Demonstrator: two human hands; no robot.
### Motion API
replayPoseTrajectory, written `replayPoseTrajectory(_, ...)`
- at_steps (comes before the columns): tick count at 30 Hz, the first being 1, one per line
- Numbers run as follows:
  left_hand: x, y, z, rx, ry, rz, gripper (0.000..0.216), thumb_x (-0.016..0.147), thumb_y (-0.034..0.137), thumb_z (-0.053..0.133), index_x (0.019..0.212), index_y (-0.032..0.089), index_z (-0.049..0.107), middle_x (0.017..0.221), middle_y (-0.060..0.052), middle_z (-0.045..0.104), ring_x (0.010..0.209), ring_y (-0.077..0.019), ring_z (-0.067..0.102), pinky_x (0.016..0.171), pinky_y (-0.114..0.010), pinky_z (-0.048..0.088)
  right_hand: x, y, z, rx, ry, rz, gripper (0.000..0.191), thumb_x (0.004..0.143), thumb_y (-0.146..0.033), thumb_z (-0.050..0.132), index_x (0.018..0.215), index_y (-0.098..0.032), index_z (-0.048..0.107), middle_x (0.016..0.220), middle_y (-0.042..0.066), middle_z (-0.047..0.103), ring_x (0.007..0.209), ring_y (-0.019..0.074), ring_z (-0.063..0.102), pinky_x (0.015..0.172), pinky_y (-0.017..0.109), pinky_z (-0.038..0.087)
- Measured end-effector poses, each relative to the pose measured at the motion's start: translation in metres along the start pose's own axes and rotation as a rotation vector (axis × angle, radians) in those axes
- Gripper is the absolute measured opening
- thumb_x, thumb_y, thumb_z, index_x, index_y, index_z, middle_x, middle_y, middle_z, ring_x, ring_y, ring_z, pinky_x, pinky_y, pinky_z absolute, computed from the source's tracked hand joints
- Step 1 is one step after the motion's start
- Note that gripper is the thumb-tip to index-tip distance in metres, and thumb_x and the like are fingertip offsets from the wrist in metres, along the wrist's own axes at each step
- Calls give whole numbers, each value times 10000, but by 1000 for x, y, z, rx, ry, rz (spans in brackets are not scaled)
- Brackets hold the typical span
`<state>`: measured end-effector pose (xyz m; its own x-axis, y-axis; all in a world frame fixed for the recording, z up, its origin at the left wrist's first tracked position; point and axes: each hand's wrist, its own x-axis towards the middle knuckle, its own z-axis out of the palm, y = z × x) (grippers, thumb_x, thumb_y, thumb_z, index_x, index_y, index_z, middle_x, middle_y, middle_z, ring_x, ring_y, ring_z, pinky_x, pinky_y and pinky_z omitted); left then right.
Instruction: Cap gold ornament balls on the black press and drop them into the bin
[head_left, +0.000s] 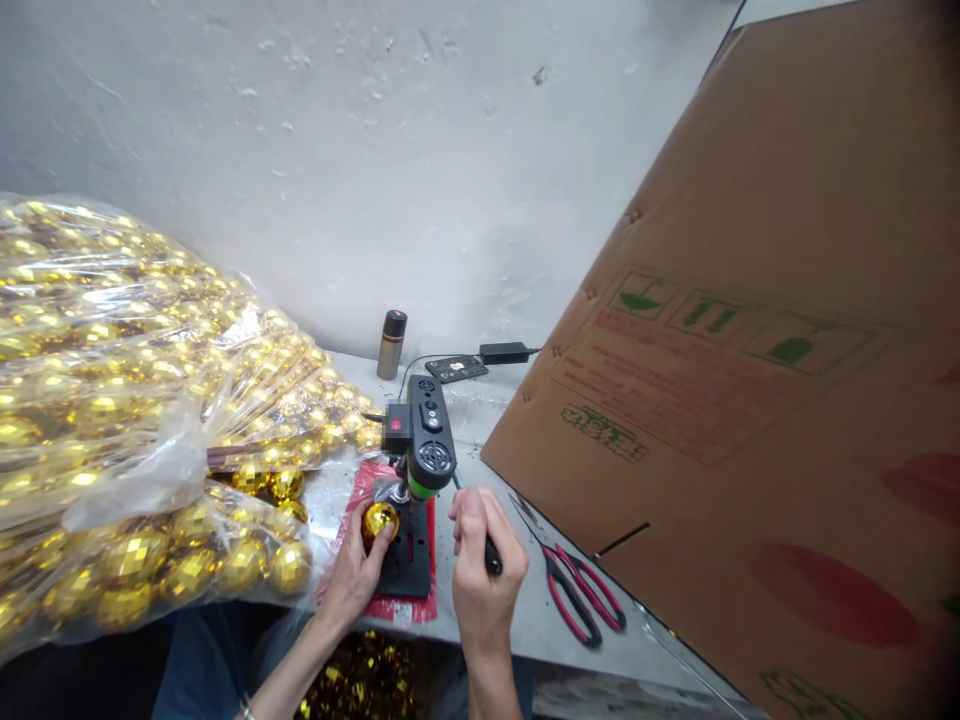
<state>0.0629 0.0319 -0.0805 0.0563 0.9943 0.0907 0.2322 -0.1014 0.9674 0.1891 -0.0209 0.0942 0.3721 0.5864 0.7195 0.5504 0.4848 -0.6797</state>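
A: Where was the gold ball [380,521] located?
B: It was positioned at the front of the small press [431,430], over the left part of the black base plate [409,575] and just below the metal spindle [400,492]. Contact between the ball and the spindle could not be confirmed.

A: What was the state of the left grip?
B: The left hand [352,560] was clamped on the ball, with the thumb along its near right side.

A: And the right grip?
B: The right hand [484,550] was curled into a fist around the black handle [493,556], to the right of the press. The end of the handle protruded beside the fingers.

A: How was the unit supported?
B: The base plate lay on a red plastic sheet [358,495], which lay on the desk [326,490].

A: Which items surrounded the unit?
B: To the left, a clear bag [135,420] contained many similar gold balls. To the right of the right hand lay scissors [581,590] with red and black handles, near a large cardboard box [712,350] that bore green and red printing. At the rear, a capped bottle [391,345] stood upright near the wall [375,150], and a black adapter [504,353] lay behind the press.
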Motion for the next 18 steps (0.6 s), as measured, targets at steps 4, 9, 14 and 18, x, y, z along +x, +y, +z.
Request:
replayPoseTrajectory(4,2,-3,6,43,-36,181,516,972,478,571,1407,207,506,1395,-158,650,1325,-319,619,1136,-539,484,-5,3,0,7,-4,2,338,1072,-233,427,741,-225,493,654,-41,446,530,103,403,484,232,344)
replayPoseTrajectory(9,9,-10,5,118,-90,298,520,957,414,592,1425,208,496,1417,-168,638,1345,-323,608,1147,-552,484,-8,5,-1,19,-6,-4,335,1073,-211,432,742,-223,490,659,-41,454,540,99,409,498,222,352)
replayPoseTrajectory(14,9,-15,5,114,-123,350,540,948,400,621,1431,197,490,1444,-186,618,1371,-338,590,1156,-562,478,-10,5,0,25,6,-15,319,1066,-183,435,757,-223,507,668,-43,468,544,96,421,503,215,360)
replayPoseTrajectory(18,10,-12,8,105,-118,338,518,944,393,637,1408,205,507,1399,-180,641,1322,-342,619,1136,-563,492,-11,5,1,14,13,-21,321,1065,-169,433,754,-226,492,672,-44,478,547,92,437,509,206,372)
